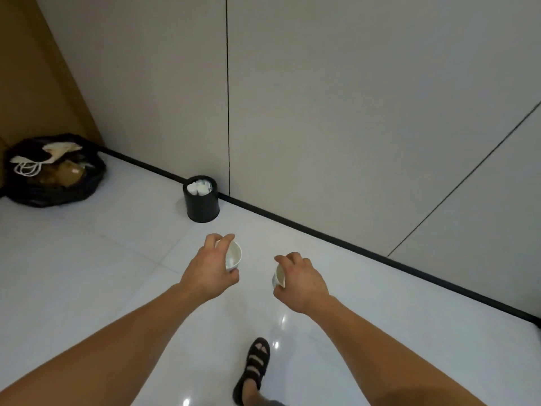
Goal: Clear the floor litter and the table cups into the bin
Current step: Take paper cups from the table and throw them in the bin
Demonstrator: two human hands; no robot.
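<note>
left cup (233, 256) clamped in left hand (210, 268), fingers (227, 238) curled round rim | right cup (279, 276) likewise in right hand (301, 284) | both in air over floor | bin (202, 205) at 11 o'clock, against wall, near full | step: carrying to bin | next: close in, drop singly
</note>
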